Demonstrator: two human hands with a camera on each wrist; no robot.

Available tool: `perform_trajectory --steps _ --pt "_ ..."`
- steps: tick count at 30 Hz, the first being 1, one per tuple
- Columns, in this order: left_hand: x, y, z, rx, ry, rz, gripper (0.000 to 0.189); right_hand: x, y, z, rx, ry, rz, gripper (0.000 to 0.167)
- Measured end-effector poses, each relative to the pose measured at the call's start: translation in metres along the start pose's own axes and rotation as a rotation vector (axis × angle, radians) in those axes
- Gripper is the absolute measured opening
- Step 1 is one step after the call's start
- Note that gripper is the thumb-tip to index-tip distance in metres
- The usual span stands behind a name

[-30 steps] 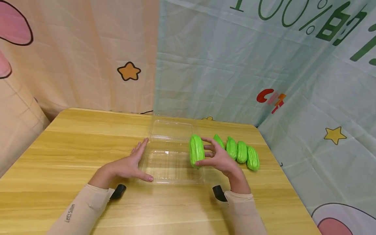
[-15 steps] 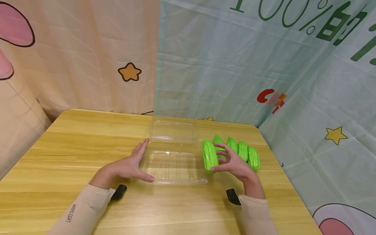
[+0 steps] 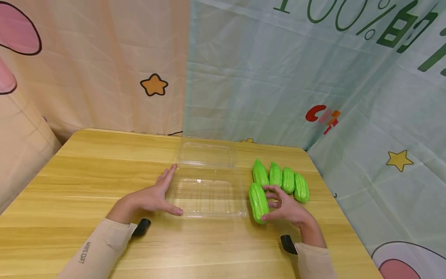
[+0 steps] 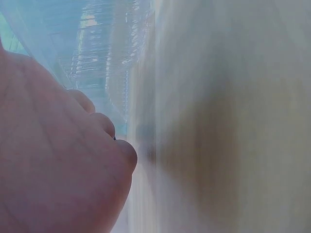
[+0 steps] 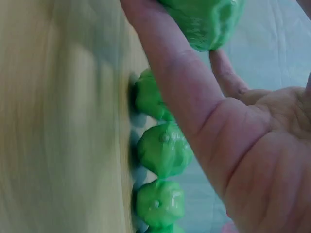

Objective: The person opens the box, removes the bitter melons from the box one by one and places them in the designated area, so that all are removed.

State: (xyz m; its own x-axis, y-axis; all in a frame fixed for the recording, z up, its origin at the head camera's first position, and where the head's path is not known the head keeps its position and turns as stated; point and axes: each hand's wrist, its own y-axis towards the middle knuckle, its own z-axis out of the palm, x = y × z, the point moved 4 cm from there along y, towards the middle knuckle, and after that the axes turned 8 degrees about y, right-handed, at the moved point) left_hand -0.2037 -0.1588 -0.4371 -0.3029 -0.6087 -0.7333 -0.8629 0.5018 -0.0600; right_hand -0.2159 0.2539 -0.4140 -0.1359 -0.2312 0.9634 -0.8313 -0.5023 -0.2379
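My right hand (image 3: 288,208) grips a bright green, ridged bitter melon (image 3: 259,203) between thumb and fingertips, to the right of the clear box. In the right wrist view the melon (image 5: 204,22) shows only partly, at the top edge. A clear plastic clamshell box (image 3: 205,213) lies with its lid folded back, away from me. Along the box's left side rests my left hand (image 3: 153,197), fingers straight and thumb spread toward the front corner. In the left wrist view this hand (image 4: 58,155) hides part of the box wall (image 4: 97,53).
Several more green bitter melons (image 3: 288,180) stand in a row on the right of the wooden table (image 3: 104,166), just behind my right hand. Printed curtains (image 3: 244,77) hang close behind the table and at its sides.
My right hand has carried the bitter melon from above the box's right side to the right and nearer to me, in front of the row. The left hand has stayed in place.
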Motion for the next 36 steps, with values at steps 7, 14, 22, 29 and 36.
perform_trajectory --steps 7,14,22,29,36 --pt "-0.001 0.0 -0.001 -0.001 -0.007 -0.003 0.143 -0.006 -0.005 -0.003 0.019 0.008 0.047 0.099" --pt "-0.001 0.0 -0.002 0.0 -0.003 -0.003 0.143 -0.007 -0.007 -0.004 0.001 -0.008 0.08 0.097" --pt "-0.001 0.001 -0.001 0.001 0.012 -0.001 0.143 -0.003 -0.009 -0.002 -0.055 -0.1 0.096 0.093" --pt "-0.001 0.0 -0.001 0.0 0.005 0.004 0.143 -0.002 -0.01 -0.002 -0.093 -0.167 0.125 0.091" --pt "-0.003 -0.002 -0.003 0.0 -0.007 0.006 0.144 -0.001 -0.015 -0.006 -0.128 -0.212 0.148 0.097"
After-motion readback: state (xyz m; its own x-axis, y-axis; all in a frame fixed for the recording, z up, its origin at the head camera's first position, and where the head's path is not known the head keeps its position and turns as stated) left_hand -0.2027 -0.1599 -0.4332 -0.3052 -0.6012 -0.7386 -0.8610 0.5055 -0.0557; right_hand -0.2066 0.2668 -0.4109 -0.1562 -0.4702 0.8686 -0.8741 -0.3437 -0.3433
